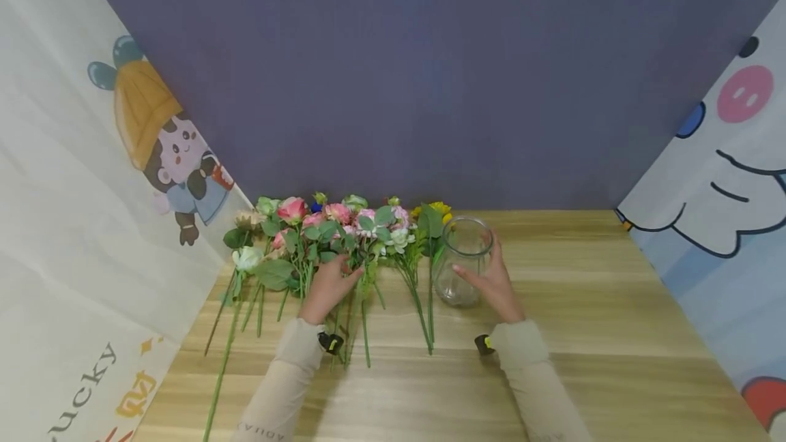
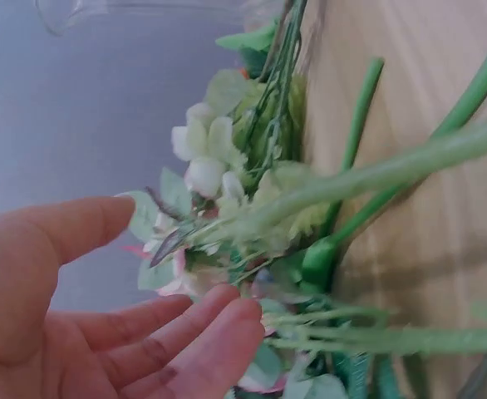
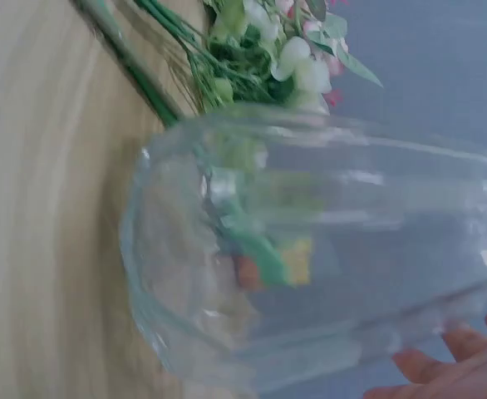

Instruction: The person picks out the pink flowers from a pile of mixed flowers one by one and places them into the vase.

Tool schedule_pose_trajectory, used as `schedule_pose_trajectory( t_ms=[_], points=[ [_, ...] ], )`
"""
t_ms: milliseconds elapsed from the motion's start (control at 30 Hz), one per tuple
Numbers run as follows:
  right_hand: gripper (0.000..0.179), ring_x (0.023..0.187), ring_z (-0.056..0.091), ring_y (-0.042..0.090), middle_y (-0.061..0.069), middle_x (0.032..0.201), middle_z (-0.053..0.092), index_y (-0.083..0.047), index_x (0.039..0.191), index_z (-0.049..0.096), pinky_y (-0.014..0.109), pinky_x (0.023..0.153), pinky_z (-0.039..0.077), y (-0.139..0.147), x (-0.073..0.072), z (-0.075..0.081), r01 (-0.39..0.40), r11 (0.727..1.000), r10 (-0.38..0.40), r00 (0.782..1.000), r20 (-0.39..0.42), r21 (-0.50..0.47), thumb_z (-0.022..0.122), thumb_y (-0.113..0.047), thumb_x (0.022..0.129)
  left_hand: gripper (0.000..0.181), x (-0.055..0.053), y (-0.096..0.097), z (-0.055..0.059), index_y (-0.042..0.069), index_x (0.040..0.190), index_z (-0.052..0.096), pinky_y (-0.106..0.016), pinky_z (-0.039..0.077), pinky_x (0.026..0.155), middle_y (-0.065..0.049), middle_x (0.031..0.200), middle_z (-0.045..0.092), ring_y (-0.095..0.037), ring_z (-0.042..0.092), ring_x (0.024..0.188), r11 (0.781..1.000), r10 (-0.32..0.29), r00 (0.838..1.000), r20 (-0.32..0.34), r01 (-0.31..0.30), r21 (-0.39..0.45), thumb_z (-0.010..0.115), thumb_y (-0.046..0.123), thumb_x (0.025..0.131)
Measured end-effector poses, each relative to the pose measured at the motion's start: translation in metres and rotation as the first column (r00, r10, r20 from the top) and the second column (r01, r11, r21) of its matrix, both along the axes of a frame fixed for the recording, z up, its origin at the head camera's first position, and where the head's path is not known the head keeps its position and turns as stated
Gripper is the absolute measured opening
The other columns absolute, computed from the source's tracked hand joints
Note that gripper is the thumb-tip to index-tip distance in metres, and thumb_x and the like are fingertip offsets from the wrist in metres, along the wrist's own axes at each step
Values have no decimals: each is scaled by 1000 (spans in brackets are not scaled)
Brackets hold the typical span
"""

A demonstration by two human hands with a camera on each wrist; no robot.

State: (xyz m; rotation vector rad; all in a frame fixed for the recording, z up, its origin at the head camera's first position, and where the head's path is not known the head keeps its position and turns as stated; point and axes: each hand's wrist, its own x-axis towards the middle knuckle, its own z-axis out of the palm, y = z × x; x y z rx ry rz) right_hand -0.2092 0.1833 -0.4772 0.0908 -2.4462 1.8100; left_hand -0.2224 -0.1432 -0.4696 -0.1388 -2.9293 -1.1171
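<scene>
Over the bunch of artificial flowers (image 1: 336,213), my left hand (image 1: 331,285) reaches with thumb and fingers spread apart. In the left wrist view its fingertips (image 2: 218,312) are close to pale blossoms (image 2: 206,150) and green stems (image 2: 368,179); whether they touch any is unclear. A clear glass vase (image 1: 457,285) with a round rim stands upright at the right end of the flowers. My right hand (image 1: 494,285) holds its right side, thumb across the front and fingers around the far side. The right wrist view shows the fingers (image 3: 443,362) against the glass (image 3: 327,249).
Pink, white and yellow flowers lie in a row, stems toward the front of the wooden table (image 1: 614,333). One long stem (image 1: 222,374) reaches the near left. A dark grey wall (image 1: 430,74) rises behind, with printed curtains (image 1: 55,176) at both sides.
</scene>
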Motion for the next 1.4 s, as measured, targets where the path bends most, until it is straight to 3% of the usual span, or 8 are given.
schedule_pose_trajectory(
  t_ms=[267,467,600,733,1033,1233,1333,1400],
  points=[
    [103,142,15,33,11,154,18,-31,150,13,61,111,12,-21,-10,-12,48,982,-71,990,-120,-184,81,-17,74,40,5,0,-12,-6,111,62,-30,49,52,-13,82,68,-19,61,64,999,18,1000,3,-18,37,67,26,88],
    [95,140,21,33,11,152,25,-29,147,23,59,110,16,-31,-13,-20,95,979,-117,986,-118,-178,83,-24,72,33,13,-5,-21,-4,106,65,-32,50,51,-11,74,65,-19,58,55,986,32,992,125,-52,161,65,25,90],
    [94,138,24,36,16,149,28,-18,146,24,57,111,18,-35,-13,-21,126,984,-145,978,-149,-127,83,-21,73,36,18,-6,-24,-5,111,63,-35,57,60,-15,82,65,-24,63,64,937,23,965,261,-112,330,64,24,91],
    [93,138,25,37,19,148,29,-12,146,23,56,112,18,-37,-12,-19,145,984,-160,972,-169,-101,82,-17,73,35,22,-7,-25,-6,115,62,-37,57,67,-17,94,65,-25,65,75,887,0,941,337,-156,436,63,19,91],
    [91,136,30,34,19,145,33,-10,144,26,54,112,20,-36,-12,-17,161,983,-173,972,-159,-90,82,-14,72,36,26,-15,-34,-10,119,57,-37,56,74,-19,104,66,-22,66,83,850,-102,911,400,-129,510,62,8,88],
    [90,135,31,34,20,145,34,-11,143,27,55,111,21,-32,-13,-22,170,981,-183,968,-170,-89,83,-16,72,38,26,-19,-40,-14,121,51,-33,56,74,-24,113,63,-16,66,82,810,-251,887,389,-27,585,60,5,91],
    [89,135,30,35,23,145,33,-8,143,27,54,111,21,-31,-10,-17,163,982,-177,970,-165,-93,82,-15,73,42,26,-20,-41,-15,125,47,-34,57,74,-25,114,61,-14,66,84,791,-274,883,382,-19,612,60,5,90],
    [88,135,28,38,26,144,31,-3,143,25,55,111,20,-34,-4,-6,153,984,-166,973,-158,-90,81,-11,74,46,26,-20,-42,-15,128,44,-34,57,75,-25,113,61,-14,65,83,793,-269,881,388,-26,609,61,5,90]
  ],
)
